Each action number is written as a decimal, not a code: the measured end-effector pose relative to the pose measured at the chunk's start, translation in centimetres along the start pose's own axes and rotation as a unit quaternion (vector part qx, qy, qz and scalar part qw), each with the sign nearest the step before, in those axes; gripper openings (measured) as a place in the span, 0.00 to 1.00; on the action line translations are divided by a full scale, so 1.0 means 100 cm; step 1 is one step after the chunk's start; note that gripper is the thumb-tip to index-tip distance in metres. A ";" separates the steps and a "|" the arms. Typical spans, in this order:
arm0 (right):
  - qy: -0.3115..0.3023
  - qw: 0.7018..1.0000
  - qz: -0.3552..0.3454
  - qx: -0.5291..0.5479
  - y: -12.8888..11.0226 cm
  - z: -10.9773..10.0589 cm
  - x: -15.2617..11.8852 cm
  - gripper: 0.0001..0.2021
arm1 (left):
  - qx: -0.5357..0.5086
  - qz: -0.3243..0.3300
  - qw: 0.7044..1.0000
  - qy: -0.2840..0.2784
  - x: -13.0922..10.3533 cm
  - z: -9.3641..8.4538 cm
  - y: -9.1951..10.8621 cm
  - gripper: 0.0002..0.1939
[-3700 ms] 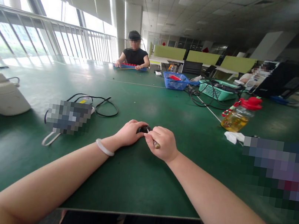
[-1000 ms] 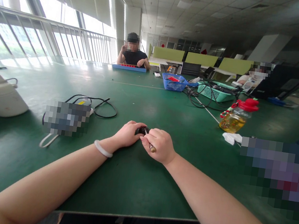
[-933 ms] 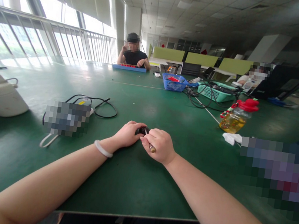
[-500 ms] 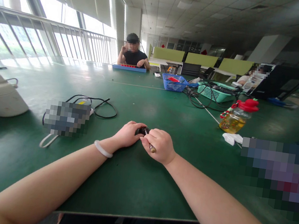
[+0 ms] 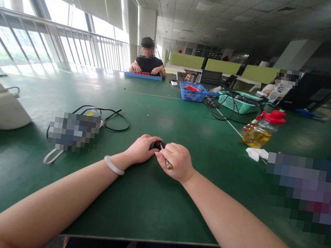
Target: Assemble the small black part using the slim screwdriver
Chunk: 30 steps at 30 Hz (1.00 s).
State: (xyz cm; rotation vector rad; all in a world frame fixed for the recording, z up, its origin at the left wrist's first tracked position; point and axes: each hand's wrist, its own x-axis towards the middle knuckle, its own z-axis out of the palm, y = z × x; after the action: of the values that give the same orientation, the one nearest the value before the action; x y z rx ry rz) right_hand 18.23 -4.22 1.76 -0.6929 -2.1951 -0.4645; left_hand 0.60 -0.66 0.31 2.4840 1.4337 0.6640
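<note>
1. Black and partly covered, a small object [image 5: 156, 145] lies at the green table [image 5: 140, 211], in from the middle of its near edge, between the wearer's two hands.
2. The left hand [image 5: 140, 148] is curled against the small object's left side, thumb and fingers bent in to grip it.
3. The right hand [image 5: 177, 161] is balled around a thin tool [image 5: 168, 164], whose rounded brownish end slants out toward the near edge; its other end reaches the small object, though whether they touch cannot be told.
4. Fingers hide much of both pieces, so their exact kind is unclear.
5. Toward the table's left edge, a white container [image 5: 5, 110] is cut off by the view; a corded device [image 5: 74, 132] nearby is blurred out.
6. At the far edge, a co-worker's hands rest by a blue tray [image 5: 143, 76], too small for detail.
</note>
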 end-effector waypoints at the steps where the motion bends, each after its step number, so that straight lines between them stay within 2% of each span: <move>1: 0.000 1.000 -0.001 0.000 0.000 0.000 0.000 0.21 | 0.002 0.003 1.000 0.000 0.000 0.000 0.000 0.21; 30: 0.000 1.000 0.002 0.004 -0.001 -0.001 0.001 0.21 | -0.002 -0.001 1.000 -0.003 0.000 0.000 0.000 0.21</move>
State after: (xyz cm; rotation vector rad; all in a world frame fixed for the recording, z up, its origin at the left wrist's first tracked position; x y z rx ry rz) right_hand 18.19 -4.29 1.95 -0.6941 -2.1940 -0.4539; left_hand 0.56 -0.64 0.32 2.4802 1.4312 0.6584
